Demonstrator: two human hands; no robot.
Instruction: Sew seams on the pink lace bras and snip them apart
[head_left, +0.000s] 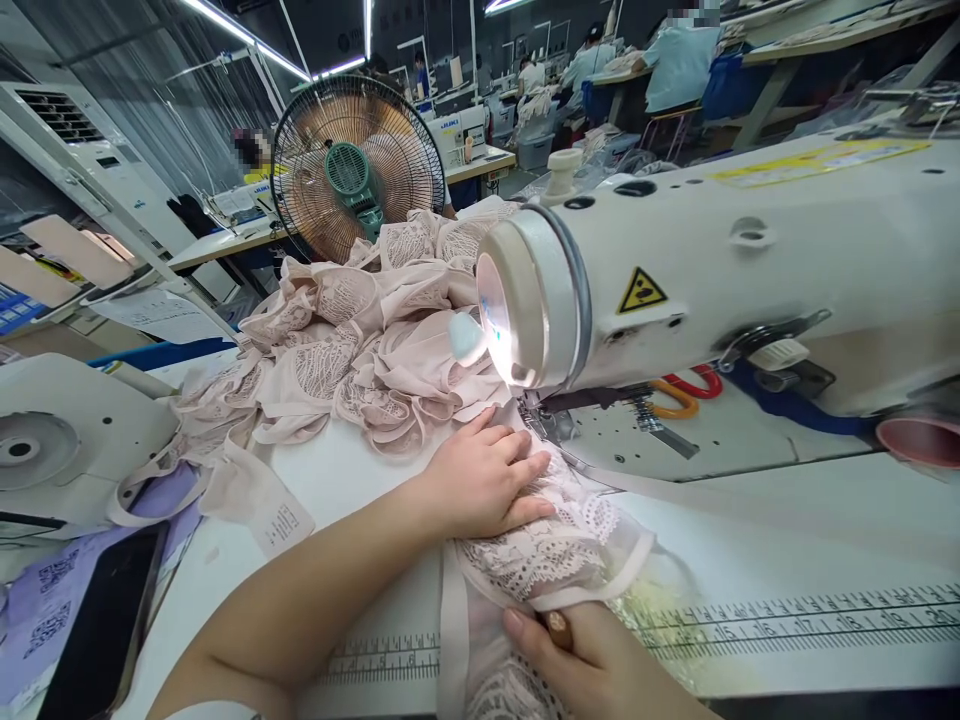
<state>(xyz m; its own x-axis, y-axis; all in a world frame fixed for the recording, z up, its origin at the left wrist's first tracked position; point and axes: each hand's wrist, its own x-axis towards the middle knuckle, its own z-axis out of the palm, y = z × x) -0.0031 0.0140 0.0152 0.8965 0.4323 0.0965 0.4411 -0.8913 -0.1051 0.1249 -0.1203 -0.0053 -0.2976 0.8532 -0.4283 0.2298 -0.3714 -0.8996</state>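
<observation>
A pale pink lace bra (525, 555) lies on the white table under the sewing machine (720, 250). My left hand (491, 480) rests flat on the lace with its fingers a little apart, the fingertips close to the presser foot (534, 415). Nearer to me, my right hand (577, 650) is closed on the lower edge of the same bra, thumb on top. A small brown spot shows between its thumb and fingers; I cannot make out what it is. The machine's lamp lights the sewing area, and the needle itself is hard to see.
Behind my left hand lies a heap of pink lace bras (352, 350), with a large fan (356, 165) beyond. A phone (105, 620) lies on purple paper at left. Scissors with red and orange handles (675, 398) sit behind the machine arm. A printed ruler (810, 620) crosses the table front.
</observation>
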